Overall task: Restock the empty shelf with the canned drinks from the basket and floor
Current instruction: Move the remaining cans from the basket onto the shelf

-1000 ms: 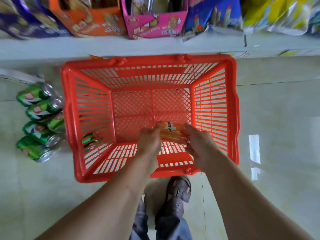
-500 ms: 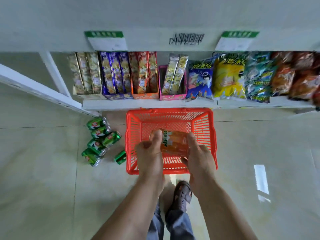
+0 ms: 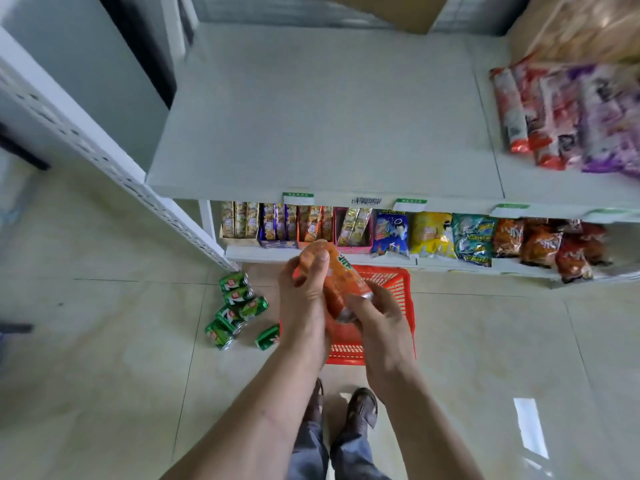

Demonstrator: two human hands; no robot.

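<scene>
Both hands hold orange drink cans (image 3: 341, 282) above the red basket (image 3: 398, 299). My left hand (image 3: 304, 299) grips the cans from the left with the thumb up near the top. My right hand (image 3: 377, 320) grips them from the lower right. How many cans are in the bundle is unclear. Several green cans (image 3: 239, 306) lie on the floor left of the basket. The wide white shelf (image 3: 329, 133) stretches ahead, bare across its left and middle.
Red and purple snack packs (image 3: 571, 119) lie at the right end of the upper shelf. The lower shelf holds snack boxes (image 3: 294, 223) and chip bags (image 3: 485, 240). A perforated white upright (image 3: 104, 150) slants at the left. My feet (image 3: 346, 407) stand behind the basket.
Both hands have lifted the orange cans out of the basket and up. The view has risen, so the bare upper shelf now shows.
</scene>
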